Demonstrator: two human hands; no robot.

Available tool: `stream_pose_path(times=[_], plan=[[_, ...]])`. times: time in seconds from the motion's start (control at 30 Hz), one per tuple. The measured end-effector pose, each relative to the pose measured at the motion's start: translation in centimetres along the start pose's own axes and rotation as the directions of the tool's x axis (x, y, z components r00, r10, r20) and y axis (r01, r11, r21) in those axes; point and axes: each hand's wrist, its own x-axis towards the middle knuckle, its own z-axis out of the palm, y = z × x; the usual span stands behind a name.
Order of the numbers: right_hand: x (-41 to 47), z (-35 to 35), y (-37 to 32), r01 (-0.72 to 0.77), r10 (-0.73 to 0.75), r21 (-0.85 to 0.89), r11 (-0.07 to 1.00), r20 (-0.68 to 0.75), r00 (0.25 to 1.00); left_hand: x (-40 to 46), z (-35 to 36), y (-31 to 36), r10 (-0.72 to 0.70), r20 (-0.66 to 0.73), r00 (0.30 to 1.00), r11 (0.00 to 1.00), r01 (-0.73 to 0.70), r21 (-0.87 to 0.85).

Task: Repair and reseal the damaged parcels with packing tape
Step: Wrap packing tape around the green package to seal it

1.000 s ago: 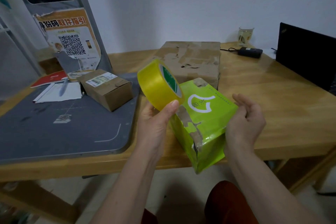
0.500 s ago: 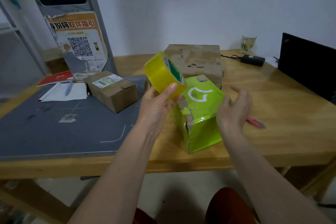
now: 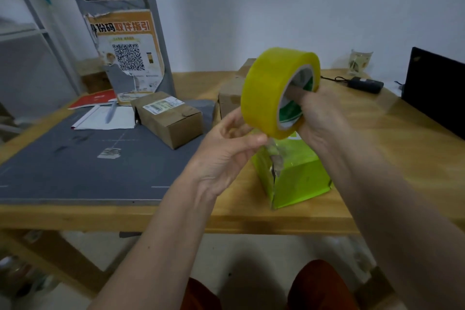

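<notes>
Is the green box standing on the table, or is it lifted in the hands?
Standing on the table. The green box rests there, and both hands hold the tape roll above it.

A grey mat [image 3: 75, 168] covers the left part of the wooden worktop [image 3: 392, 158]. At its far edge lie white papers [image 3: 100, 121] with a pen [image 3: 110, 113] on them, beside a red booklet [image 3: 98, 98]. Behind these stands a grey post [image 3: 151, 20] bearing a torn orange QR-code notice [image 3: 128, 55]. At the far right sit a glass [image 3: 359, 61], a black power adapter [image 3: 364, 84] with its cable, and a dark screen [image 3: 437, 90].
</notes>
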Motion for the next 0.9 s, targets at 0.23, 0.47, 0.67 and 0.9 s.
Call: stream_pose_path(times=[0.23, 0.47, 0.67, 0.9], plan=[[-0.8, 1.2, -0.7, 0.132, -0.131, -0.092, 0.987, 0.015, 0.991, -0.5, 0.7, -0.5, -0.299, -0.105, 0.949, 0.914, 0.253, -0.316], [-1.4, 1.5, -0.4, 0.212, -0.209, -0.202, 0.956, 0.037, 0.977, -0.8, 1.0, -0.6, -0.377, -0.145, 0.915, 0.868, 0.294, -0.401], [-0.1, -0.9, -1.8, 0.248, -0.334, -0.484, 0.839, -0.098, 0.938, -2.1, -1.6, -0.1, -0.338, -0.257, 0.906, 0.931, 0.280, -0.235], [-0.2, -3.9, -1.6, 0.172, -0.294, -0.655, 0.736, -0.080, 0.953, -2.2, -3.0, -2.3, -0.361, -0.331, 0.872, 0.932, 0.352, -0.090]])
